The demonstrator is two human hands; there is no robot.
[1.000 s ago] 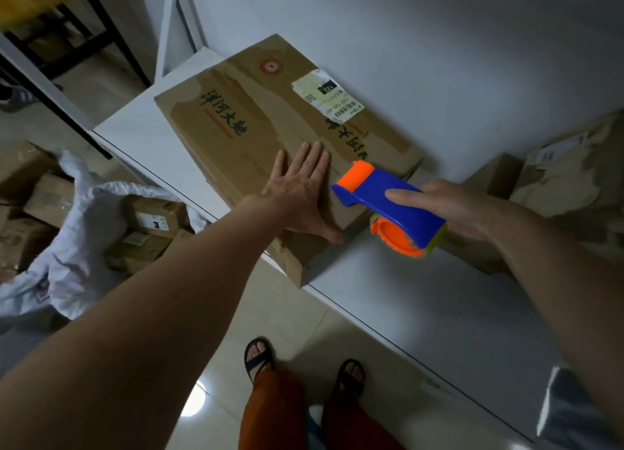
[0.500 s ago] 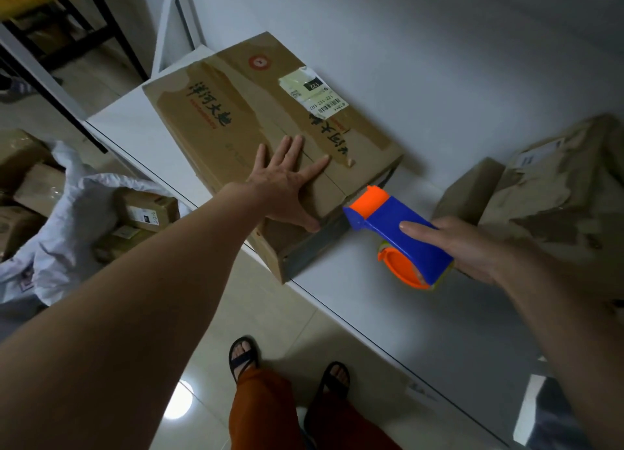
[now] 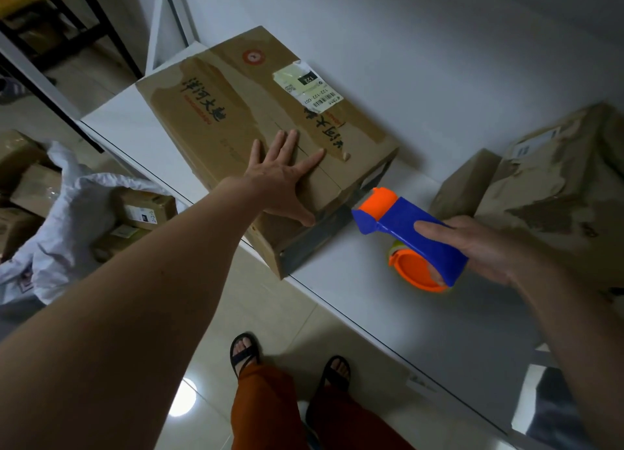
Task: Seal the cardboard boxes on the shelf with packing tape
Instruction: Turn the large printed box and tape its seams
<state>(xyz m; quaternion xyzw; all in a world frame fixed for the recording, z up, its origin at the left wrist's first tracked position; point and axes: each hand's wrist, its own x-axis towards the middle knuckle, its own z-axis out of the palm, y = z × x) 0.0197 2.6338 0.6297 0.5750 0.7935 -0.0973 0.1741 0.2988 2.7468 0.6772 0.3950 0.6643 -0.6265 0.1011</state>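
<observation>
Left hand (image 3: 283, 176) flat, fingers spread on cardboard box (image 3: 236, 122); right hand (image 3: 479, 247) grasps tape dispenser (image 3: 415, 233), curled fingers hidden behind it

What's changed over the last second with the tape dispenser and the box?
The right hand has drawn the blue and orange tape dispenser off the top of the large brown cardboard box and down past its end, over the white shelf. The left hand stays flat on the box.

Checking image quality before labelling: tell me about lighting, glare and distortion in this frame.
Head view: dim, bluish light; a bright glare spot on the glossy floor; wide-angle bending of the shelf edge; left hand, cardboard box and tape dispenser in the right hand stay fairly sharp.
</observation>
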